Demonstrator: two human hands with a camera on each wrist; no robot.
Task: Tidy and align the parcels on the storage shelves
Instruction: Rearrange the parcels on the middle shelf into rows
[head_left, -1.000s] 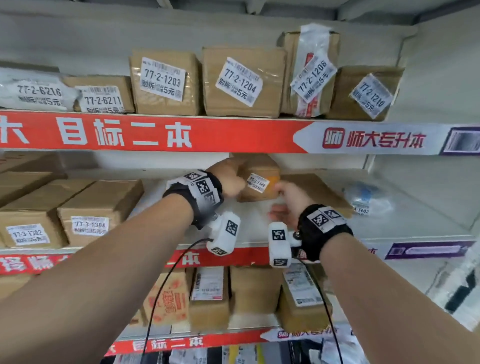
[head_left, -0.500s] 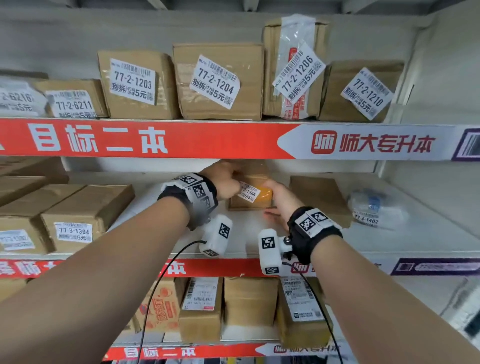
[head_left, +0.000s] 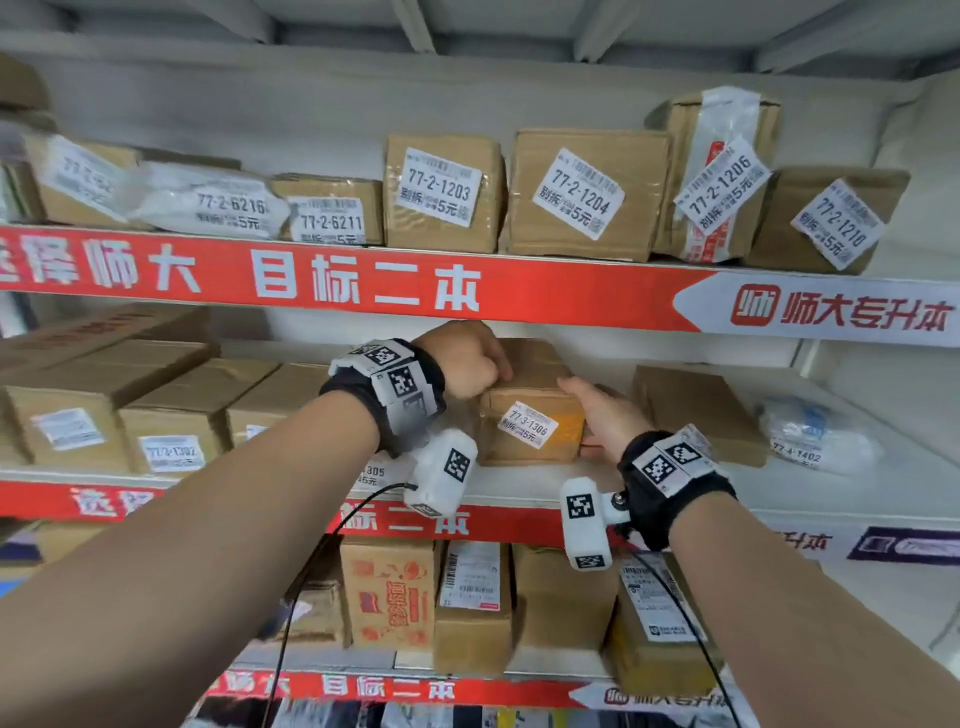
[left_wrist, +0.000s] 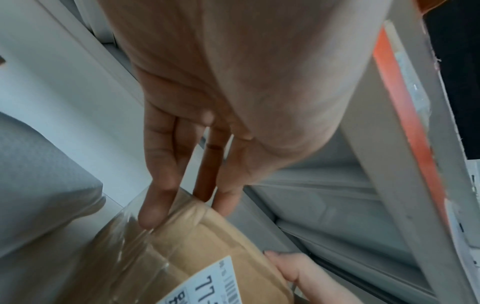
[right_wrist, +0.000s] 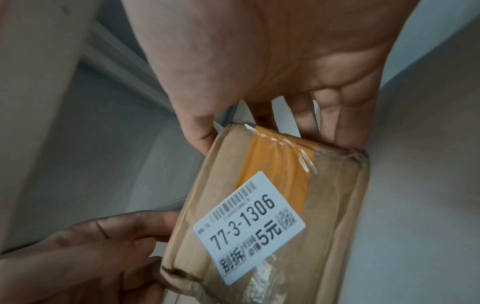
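A small brown parcel (head_left: 530, 431) labelled 77-3-1306, with an orange tape band, stands on the middle shelf (head_left: 519, 493) with its label facing out. My left hand (head_left: 462, 364) holds its upper left corner. In the left wrist view, straight fingers (left_wrist: 155, 205) lie over the parcel (left_wrist: 207, 257). In the right wrist view, the left hand's thumb (right_wrist: 140, 224) touches the front edge of the parcel (right_wrist: 272, 205). My right hand (head_left: 597, 415) clasps the right end, with the thumb (right_wrist: 200, 133) on one face and the fingers (right_wrist: 348, 133) behind.
A flat brown box (head_left: 696, 410) lies just right of the parcel, and a plastic mailer (head_left: 815, 436) lies further right. A row of boxes (head_left: 171, 431) fills the shelf's left side. Labelled parcels (head_left: 576, 202) line the upper shelf. More boxes (head_left: 467, 597) stand on the shelf below.
The parcel was tilted and held higher; now it sits lower and squarer on the shelf, label forward. Both hands stayed on it, and the head view swung left.
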